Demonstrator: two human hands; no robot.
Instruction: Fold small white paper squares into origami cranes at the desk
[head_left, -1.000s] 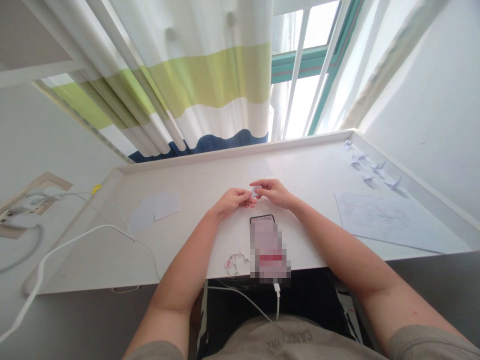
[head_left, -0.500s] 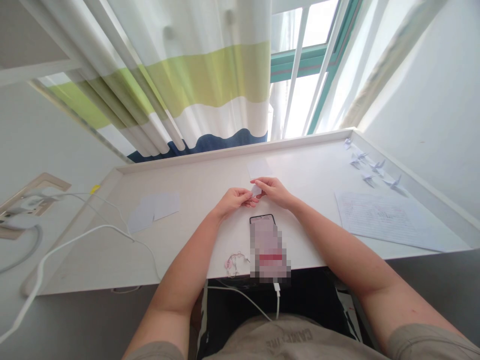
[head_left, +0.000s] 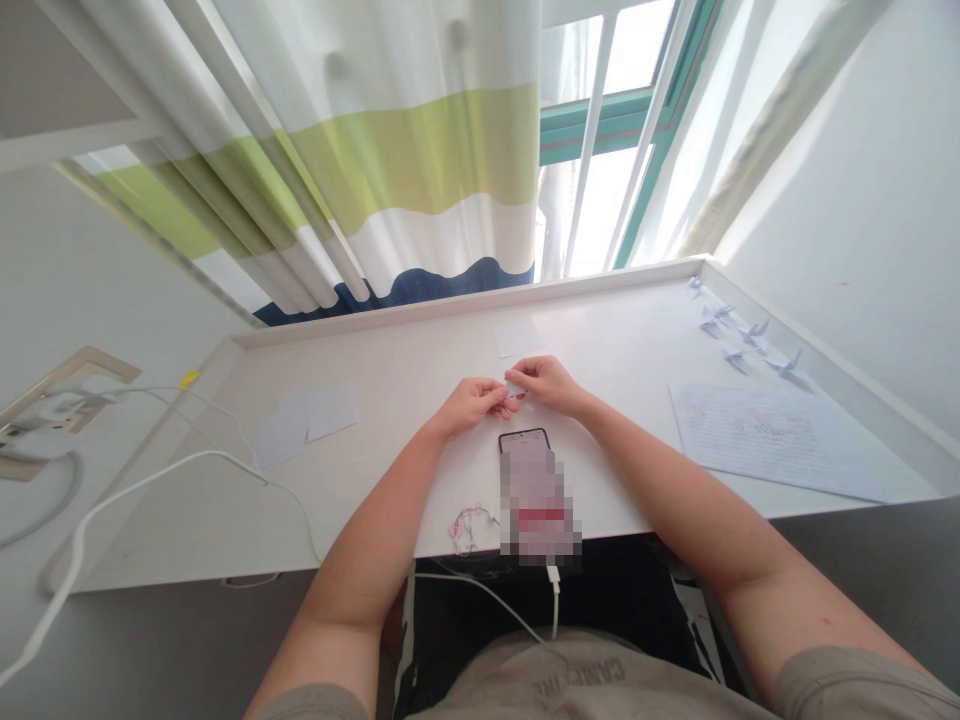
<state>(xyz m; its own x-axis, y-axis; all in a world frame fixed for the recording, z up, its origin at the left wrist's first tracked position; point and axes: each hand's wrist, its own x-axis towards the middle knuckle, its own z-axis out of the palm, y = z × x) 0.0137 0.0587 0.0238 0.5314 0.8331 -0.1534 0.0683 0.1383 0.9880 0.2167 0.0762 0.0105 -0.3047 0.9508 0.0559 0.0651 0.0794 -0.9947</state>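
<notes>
Just beyond the phone (head_left: pixel 525 452), in the head view, the left hand (head_left: pixel 476 402) and right hand (head_left: pixel 551 386) meet at a small white paper (head_left: pixel 514 389). Thumb and fingers of each are closed in a pinch on it. Farther beyond the phone lies a blank sheet (head_left: pixel 518 337); well to the phone's left, loose sheets (head_left: pixel 334 411). A written page (head_left: pixel 772 440) lies right of the phone, with folded figures (head_left: pixel 739 355) past the page.

On the white desk (head_left: pixel 405 365): blank papers (head_left: pixel 334 411), written sheet (head_left: pixel 765 440), phone (head_left: pixel 538 497) (plugged in), folded figures (head_left: pixel 785 367), perhaps a bracelet (head_left: pixel 456 525).
</notes>
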